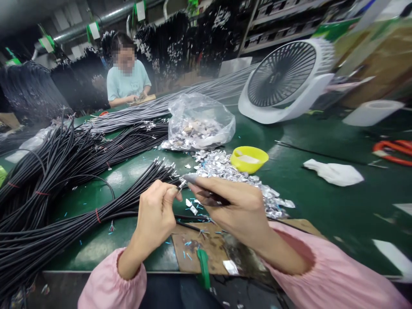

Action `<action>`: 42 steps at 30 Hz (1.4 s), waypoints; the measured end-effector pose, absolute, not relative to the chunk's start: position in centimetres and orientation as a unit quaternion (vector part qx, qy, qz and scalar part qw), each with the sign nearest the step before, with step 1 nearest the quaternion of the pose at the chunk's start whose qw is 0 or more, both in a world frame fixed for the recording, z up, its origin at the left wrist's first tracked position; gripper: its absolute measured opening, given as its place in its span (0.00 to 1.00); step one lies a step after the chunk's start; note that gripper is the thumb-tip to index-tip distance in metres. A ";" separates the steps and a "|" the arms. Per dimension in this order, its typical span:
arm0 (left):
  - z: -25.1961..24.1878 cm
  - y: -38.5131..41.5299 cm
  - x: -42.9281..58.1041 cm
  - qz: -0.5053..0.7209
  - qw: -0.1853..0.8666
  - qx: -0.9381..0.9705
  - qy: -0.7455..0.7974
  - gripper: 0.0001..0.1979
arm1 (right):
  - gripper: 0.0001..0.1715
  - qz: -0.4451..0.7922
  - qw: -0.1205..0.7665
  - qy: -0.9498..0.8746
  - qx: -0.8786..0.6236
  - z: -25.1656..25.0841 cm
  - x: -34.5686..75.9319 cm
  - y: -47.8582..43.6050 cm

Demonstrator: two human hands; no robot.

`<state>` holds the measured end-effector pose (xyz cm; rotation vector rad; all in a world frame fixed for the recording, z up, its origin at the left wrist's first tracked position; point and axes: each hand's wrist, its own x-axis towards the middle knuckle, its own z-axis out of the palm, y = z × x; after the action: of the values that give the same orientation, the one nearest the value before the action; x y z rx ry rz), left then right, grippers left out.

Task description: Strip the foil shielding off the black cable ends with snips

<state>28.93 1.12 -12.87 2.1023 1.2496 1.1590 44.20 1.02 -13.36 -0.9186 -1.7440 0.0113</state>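
Observation:
My left hand [157, 208] pinches the stripped end of a thin cable over the green table. Close beside it, my right hand [233, 206] is wrapped round a dark, pointed tool [190, 178] whose tip meets the cable end. Most of the tool is hidden by the fingers. Bundles of black cables [96, 216], tied with red bands, spread out to the left. Behind my right hand is a heap of small silvery pieces [222, 166], with a yellow bowl [249, 159] at its back edge. A stained brown board [180, 244] lies beneath the hands.
A clear plastic bag [201, 124] of small pieces stands behind the heap. Grey cables run across the back. A white fan [283, 81], a white cloth piece [334, 172] and orange-handled scissors [392, 151] are on the right. A person [127, 79] sits across the table.

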 end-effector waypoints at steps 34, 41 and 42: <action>-12.8 1.2 29.0 0.455 0.262 0.712 0.465 0.16 | 0.18 0.177 0.498 -0.734 -0.427 -12.7 44.2 1.2; -11.6 2.0 27.8 0.372 0.517 0.660 0.399 0.23 | 0.14 0.163 0.492 -0.754 -0.403 -12.8 44.9 1.3; -11.4 2.1 27.6 0.358 0.534 0.657 0.394 0.24 | 0.14 0.153 0.489 -0.757 -0.405 -12.7 45.3 1.4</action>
<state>27.62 2.08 -11.38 1.5645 0.9391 0.8519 45.27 1.36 -12.70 -0.9851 -1.8395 0.3727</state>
